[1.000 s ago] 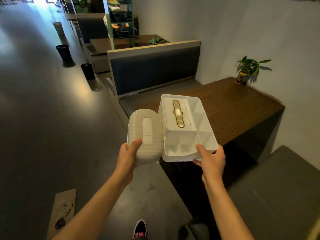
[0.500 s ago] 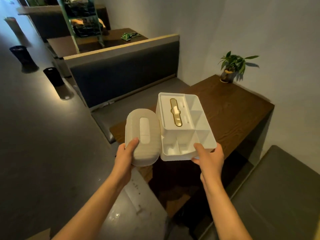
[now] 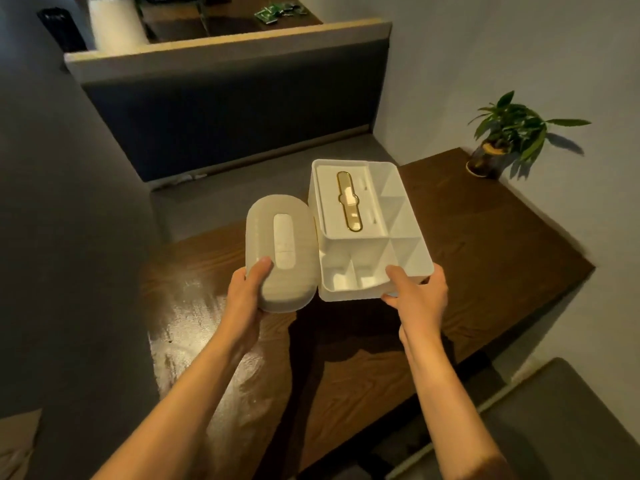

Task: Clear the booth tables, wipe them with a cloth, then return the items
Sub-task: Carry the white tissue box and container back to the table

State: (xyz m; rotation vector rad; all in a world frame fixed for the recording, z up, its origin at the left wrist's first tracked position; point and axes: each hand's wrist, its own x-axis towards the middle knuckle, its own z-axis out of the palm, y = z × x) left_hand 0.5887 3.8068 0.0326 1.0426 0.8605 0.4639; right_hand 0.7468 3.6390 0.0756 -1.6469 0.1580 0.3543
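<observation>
Counter (image 3: 467, 258) now lies directly under me — a second ago I stood off it. My left hand (image 3: 247, 289) grips the oval tissue box (image 3: 280, 251), my right hand (image 3: 417, 292) the white organizer (image 3: 367, 230) — both held above the wood, ready to return.

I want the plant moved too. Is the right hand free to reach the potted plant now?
Probably not: the right hand grips the white organizer, and the potted plant stands at the table's far corner.

You see a dim room; light from above left glares on the wet surface (image 3: 194, 306), your arms cast hard shadows, and the wide lens bends the soft edges.
</observation>
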